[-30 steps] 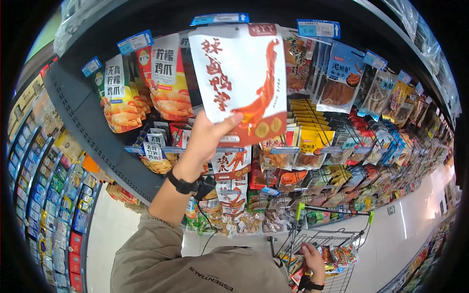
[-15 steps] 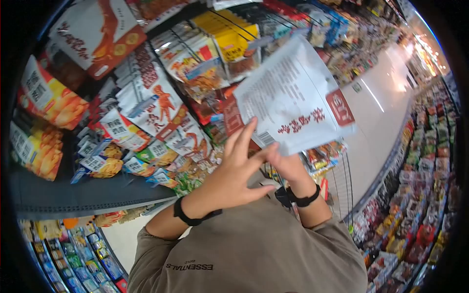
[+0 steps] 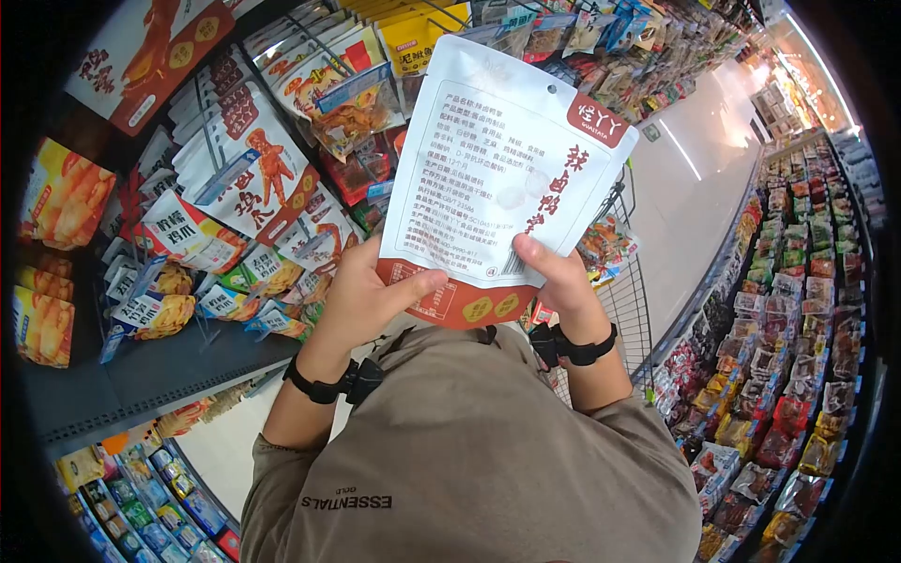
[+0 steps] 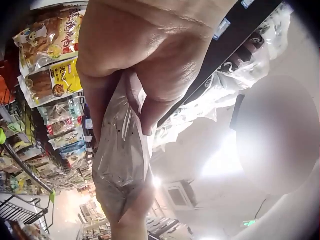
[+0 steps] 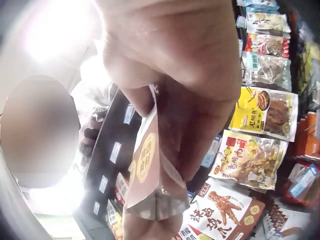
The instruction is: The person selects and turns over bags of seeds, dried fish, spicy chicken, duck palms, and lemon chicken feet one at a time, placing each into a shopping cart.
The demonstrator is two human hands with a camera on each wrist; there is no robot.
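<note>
Snack bag (image 3: pixel 497 178) now off the shelf and flipped, back label facing up. Left hand (image 3: pixel 361 296) & right hand (image 3: pixel 554 277) both pinch its bottom edge, thumbs on front, so it's steady for reading.

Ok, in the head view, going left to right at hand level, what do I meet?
Yellow snack bags on the shelf → hanging chicken-feet packets → left hand → white and red pouch → right hand → shopping cart → aisle floor → far snack shelves.
</note>
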